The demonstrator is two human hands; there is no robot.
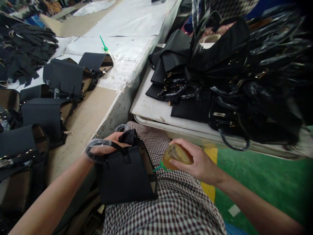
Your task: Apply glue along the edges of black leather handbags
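A black handbag (124,178) rests on the checked cloth over my lap. My left hand (109,146) grips it at the top, with the plastic-wrapped handle looped over the wrist. My right hand (195,160) is closed around a yellowish glue bottle (177,157), tilted so that its green nozzle points left. The nozzle tip is at the bag's open side edge, where beige lining shows; I cannot tell whether it touches. The left fingertips are partly hidden behind the bag's top flap.
On the left table (105,98) stand several black bags (66,76) and another green-nozzled bottle (105,49). Black strips (31,49) are heaped at the far left. The right table (149,107) carries a pile of black bags (220,65), one handle hanging over its edge.
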